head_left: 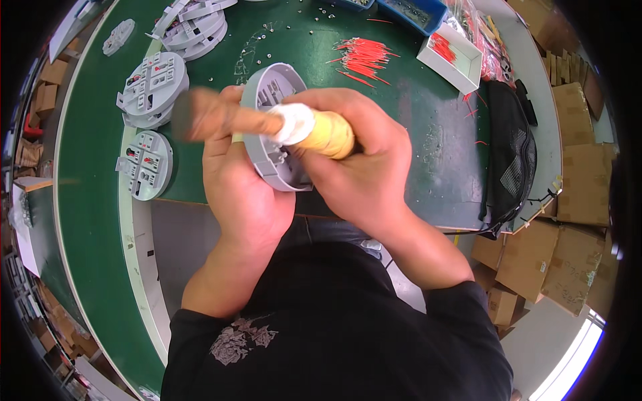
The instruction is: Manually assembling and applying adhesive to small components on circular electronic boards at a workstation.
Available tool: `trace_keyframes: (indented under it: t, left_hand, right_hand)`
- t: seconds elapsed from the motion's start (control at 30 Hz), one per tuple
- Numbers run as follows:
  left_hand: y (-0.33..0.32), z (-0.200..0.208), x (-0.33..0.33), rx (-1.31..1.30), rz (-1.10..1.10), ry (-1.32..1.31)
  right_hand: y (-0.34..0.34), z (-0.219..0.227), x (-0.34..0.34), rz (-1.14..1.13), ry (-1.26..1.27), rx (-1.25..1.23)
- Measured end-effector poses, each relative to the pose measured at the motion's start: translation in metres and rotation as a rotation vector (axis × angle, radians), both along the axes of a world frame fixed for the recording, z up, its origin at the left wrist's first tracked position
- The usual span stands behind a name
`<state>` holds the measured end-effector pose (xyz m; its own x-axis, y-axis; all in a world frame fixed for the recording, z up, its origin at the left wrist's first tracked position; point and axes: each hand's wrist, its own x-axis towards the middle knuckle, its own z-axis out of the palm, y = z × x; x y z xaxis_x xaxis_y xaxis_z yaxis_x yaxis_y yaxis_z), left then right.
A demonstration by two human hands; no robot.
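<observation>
My left hand (237, 174) is wrapped round a grey round plastic housing (281, 177), tilted up on its edge with its ribbed inside toward my right hand. My right hand (364, 144) grips a tool by its yellow handle (328, 137). Past a white collar (294, 123), a brown shaft (251, 121) leads to a thick brown end (204, 115), smeared by motion. The tool crosses in front of the housing. Its working tip is hidden, and I cannot tell its exact kind or whether it touches the housing.
Stacked grey round housings (155, 87) line the left of the green table (301, 57). Red wires (363, 57) lie behind my right hand, near a white box (455, 63) and a blue tray (414, 12). A black bag (511, 150) lies right; cardboard boxes (535, 257) stand beyond.
</observation>
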<state>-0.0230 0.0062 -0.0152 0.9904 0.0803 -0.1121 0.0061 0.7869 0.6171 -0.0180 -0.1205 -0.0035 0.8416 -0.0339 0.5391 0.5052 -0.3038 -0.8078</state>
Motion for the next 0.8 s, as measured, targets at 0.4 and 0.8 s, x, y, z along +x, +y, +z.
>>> trace_keyframes:
  t: [0.4,0.8]
  left_hand:
    - [0.023,0.003,0.004,0.046,0.057,-0.335]
    - [0.069,0.009,-0.020,1.439,0.122,-0.776]
  right_hand:
    - [-0.052,0.041,-0.009,-0.096,0.312,-0.679]
    - [-0.077,0.048,-0.005,-0.010,0.328,-0.940]
